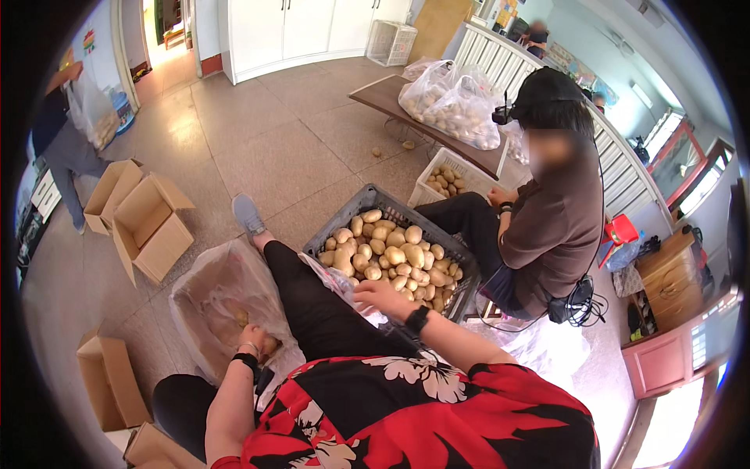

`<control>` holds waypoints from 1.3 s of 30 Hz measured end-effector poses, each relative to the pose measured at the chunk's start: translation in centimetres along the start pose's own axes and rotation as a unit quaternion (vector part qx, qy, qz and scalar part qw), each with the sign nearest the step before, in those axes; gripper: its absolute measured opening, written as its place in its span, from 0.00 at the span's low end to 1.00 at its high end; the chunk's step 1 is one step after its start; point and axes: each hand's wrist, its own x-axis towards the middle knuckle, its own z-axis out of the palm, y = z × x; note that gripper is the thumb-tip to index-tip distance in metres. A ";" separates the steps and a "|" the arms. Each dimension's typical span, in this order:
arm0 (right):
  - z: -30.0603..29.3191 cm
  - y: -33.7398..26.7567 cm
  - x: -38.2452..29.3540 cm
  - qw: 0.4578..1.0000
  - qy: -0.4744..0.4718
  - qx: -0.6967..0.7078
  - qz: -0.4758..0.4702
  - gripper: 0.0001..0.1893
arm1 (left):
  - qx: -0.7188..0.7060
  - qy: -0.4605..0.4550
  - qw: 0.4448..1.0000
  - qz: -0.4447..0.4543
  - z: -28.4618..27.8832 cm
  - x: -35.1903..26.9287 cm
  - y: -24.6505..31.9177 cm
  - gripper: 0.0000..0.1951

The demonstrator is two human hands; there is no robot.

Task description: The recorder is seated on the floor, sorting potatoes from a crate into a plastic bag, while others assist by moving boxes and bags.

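Observation:
Down inside a cardboard box lined with clear plastic point(196, 293), my left hand point(253, 335) is among a few potatoes. One potato point(241, 317) lies just beyond its fingers and another point(270, 345) beside it; whether the hand grips either is unclear. My right hand point(384, 299) hovers over my thigh at the near edge of a black plastic crate point(334, 225), fingers loosely bent, with no object visible in it. Many potatoes point(395, 255) fill that crate. A crumpled plastic bag point(334, 275) lies between the crate and my leg, partly under my right hand.
To the right sits a person in a brown top point(562, 199), beside a white crate of potatoes point(448, 176). Bagged potatoes point(463, 111) rest on a low brown table point(375, 94). Open cardboard boxes point(152, 223) stand at left, where another person point(64, 129) holds a bag.

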 end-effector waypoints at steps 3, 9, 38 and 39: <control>-6.9 4.2 -2.6 0.937 0.167 -0.305 -0.017 0.17 | 0.270 -0.077 0.960 -0.017 -0.9 -5.2 6.9 0.21; -10.0 9.8 -5.2 0.864 0.219 -0.449 0.065 0.24 | 0.348 -0.082 0.928 -0.105 -0.5 -3.5 -1.0 0.24; -10.2 15.5 -1.4 0.886 0.090 -0.424 0.164 0.21 | -0.074 -0.094 0.991 -0.057 5.8 2.9 -4.1 0.25; -9.6 14.4 -1.0 0.887 0.079 -0.428 0.152 0.21 | -0.002 -0.074 0.996 -0.057 5.8 4.1 -6.7 0.25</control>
